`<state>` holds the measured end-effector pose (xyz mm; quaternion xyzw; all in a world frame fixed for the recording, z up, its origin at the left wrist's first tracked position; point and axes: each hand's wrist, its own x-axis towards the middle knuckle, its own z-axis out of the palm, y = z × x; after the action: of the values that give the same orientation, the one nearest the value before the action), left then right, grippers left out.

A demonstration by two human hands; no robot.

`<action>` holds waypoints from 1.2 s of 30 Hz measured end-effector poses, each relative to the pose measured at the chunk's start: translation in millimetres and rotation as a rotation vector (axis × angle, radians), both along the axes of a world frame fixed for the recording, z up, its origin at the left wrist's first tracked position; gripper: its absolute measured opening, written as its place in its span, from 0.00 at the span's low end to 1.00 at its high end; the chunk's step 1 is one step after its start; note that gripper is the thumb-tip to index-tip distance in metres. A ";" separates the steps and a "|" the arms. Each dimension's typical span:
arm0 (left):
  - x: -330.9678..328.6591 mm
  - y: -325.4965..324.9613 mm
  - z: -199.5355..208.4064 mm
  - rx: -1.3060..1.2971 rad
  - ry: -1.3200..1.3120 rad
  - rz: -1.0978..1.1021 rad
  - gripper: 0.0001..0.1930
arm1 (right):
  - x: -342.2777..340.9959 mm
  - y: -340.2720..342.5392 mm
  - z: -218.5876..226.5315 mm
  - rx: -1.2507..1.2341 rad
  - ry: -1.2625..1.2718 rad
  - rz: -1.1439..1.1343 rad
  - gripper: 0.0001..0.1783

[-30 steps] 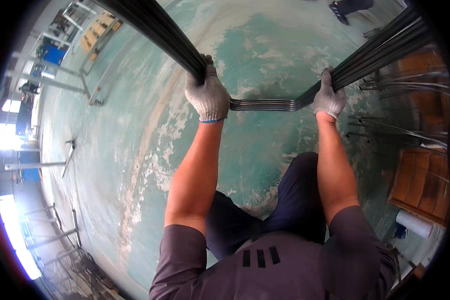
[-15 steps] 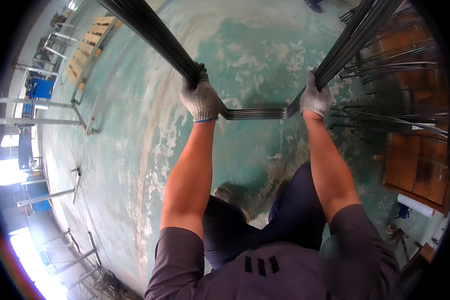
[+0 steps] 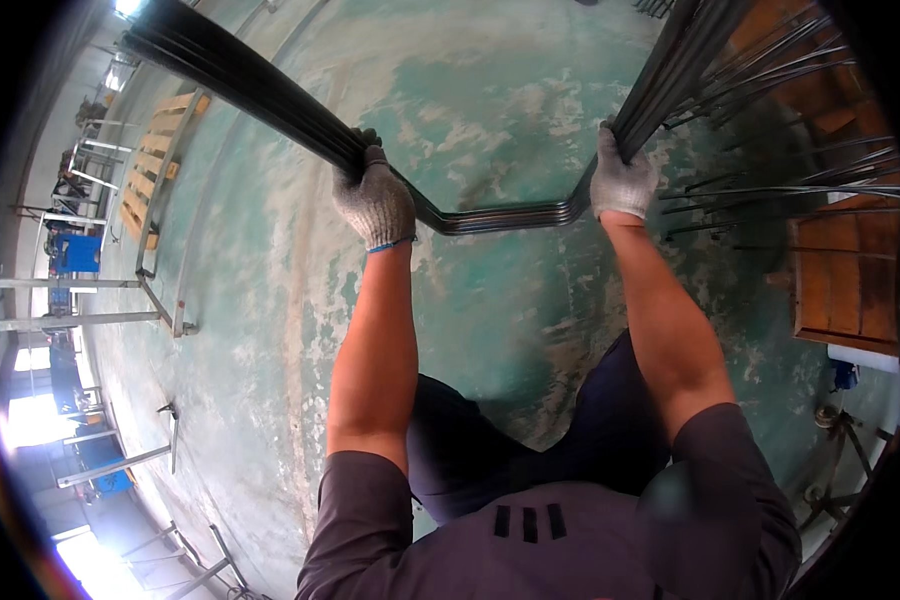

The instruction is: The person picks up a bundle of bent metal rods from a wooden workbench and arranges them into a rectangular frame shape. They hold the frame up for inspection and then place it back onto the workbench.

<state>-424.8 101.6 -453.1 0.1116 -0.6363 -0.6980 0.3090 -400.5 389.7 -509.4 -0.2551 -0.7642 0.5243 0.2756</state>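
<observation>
A bundle of several dark bent metal rods [image 3: 505, 217] hangs in front of me, with a flat stretch across the middle and two long arms rising outward to the far left and far right. My left hand [image 3: 373, 202], in a grey-white knitted glove, is closed round the bundle's left arm just above the bend. On the opposite side my right hand [image 3: 623, 182], gloved alike, grips the right arm. Both forearms reach out ahead of my body. The rods' right end runs out of the top of the picture.
On the right, many thin dark rods [image 3: 780, 192] jut out from brown wooden boxes [image 3: 845, 275]. A wooden pallet [image 3: 156, 160] and metal frames [image 3: 80, 322] stand along the left. Worn green floor [image 3: 480, 320] lies underfoot.
The bundle has tilted, its left arm swinging lower and further left. Both hands, still gripping, have shifted slightly left and upward in view. The surroundings have turned a little.
</observation>
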 end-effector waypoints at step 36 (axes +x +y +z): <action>23.6 -26.2 -26.4 -0.032 -0.055 -0.163 0.32 | 20.4 -0.9 13.5 -0.077 -0.120 0.082 0.36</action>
<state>-401.2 75.4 -479.6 0.0733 -0.6626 -0.7072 0.2353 -380.2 388.8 -495.9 -0.2648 -0.7686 0.5479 0.1974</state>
